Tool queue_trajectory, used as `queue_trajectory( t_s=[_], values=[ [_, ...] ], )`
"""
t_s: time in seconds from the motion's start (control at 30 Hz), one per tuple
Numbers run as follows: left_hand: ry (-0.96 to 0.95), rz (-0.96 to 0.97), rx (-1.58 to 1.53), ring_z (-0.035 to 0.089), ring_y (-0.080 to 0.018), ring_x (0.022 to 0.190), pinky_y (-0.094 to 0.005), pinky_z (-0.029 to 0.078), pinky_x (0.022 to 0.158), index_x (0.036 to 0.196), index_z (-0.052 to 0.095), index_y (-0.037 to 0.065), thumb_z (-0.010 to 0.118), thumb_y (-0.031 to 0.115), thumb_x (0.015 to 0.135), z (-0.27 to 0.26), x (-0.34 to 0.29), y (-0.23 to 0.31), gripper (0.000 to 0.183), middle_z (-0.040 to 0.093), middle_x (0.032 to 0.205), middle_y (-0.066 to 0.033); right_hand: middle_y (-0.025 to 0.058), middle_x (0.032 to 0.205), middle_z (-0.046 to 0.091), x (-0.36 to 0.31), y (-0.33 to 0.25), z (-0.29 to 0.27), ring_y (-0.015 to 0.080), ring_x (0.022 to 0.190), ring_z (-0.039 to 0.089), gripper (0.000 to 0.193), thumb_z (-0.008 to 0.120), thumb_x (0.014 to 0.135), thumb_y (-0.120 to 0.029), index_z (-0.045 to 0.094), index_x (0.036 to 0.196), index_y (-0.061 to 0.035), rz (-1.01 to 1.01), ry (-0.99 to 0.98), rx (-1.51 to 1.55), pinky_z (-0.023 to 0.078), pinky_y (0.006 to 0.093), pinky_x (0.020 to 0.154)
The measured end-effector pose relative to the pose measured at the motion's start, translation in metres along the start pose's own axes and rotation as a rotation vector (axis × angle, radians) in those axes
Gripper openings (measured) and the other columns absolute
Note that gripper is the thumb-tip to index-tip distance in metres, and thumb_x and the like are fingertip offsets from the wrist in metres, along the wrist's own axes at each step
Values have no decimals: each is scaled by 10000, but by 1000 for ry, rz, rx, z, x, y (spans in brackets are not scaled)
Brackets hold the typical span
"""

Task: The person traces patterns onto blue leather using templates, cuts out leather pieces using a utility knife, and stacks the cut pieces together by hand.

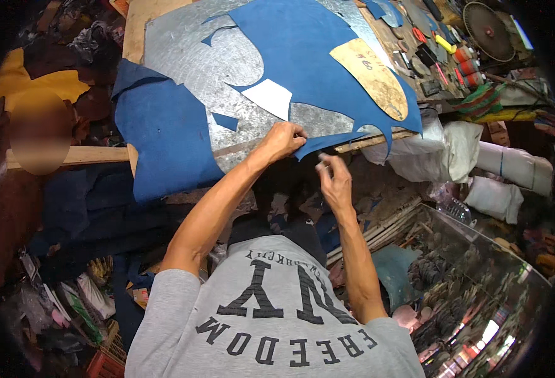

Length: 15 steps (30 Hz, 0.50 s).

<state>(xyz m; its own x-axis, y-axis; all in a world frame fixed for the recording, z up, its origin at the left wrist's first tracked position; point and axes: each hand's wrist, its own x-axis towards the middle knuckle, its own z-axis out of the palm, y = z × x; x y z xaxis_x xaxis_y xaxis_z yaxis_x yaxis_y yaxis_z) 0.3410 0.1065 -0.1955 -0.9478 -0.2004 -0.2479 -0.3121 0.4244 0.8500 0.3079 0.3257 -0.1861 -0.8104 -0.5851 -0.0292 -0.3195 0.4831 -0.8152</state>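
Note:
A large blue sheet that looks like leather (302, 57) lies on a worn metal-topped table (173, 41), with curved pieces cut out of it. My left hand (282, 140) is closed at the sheet's near edge, fingertips pinching the end of a narrow blue strip. Just right of it and off the table edge, my right hand (336, 183) has its fingers curled together; whatever sits between them is too small and blurred to name. A tan oval-ended template (373, 79) rests on the sheet. Beside my left hand lies a white angular piece (270, 99).
Another blue piece (157, 129) drapes over the table's left edge. Hand tools, red-capped bottles and a yellow-handled tool (445, 44) crowd the far right, near a round fan (489, 31). White wrapped bundles (460, 151) stand to the right. A wooden bar (69, 157) sticks out left.

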Motion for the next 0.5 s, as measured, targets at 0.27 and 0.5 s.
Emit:
queue_trajectory(
  t_s=[0.27, 0.5],
  values=[
    [8, 105, -41, 695, -269, 792, -383, 541, 718, 1034, 729, 52, 701, 247, 856, 0, -19, -5, 266, 724, 897, -163, 98, 984, 643, 2, 13, -67, 100, 621, 591, 331, 544, 996, -226, 478, 1262, -41, 430, 304, 662, 504, 234, 469],
    [264, -58, -322, 621, -115, 781, -271, 504, 716, 1215, 649, 43, 688, 219, 885, -92, -99, 7, 377, 698, 846, -77, 76, 938, 615, -49, 20, -64, 84, 616, 577, 329, 529, 1005, -226, 464, 1255, -21, 430, 238, 705, 505, 234, 459]
  ],
)
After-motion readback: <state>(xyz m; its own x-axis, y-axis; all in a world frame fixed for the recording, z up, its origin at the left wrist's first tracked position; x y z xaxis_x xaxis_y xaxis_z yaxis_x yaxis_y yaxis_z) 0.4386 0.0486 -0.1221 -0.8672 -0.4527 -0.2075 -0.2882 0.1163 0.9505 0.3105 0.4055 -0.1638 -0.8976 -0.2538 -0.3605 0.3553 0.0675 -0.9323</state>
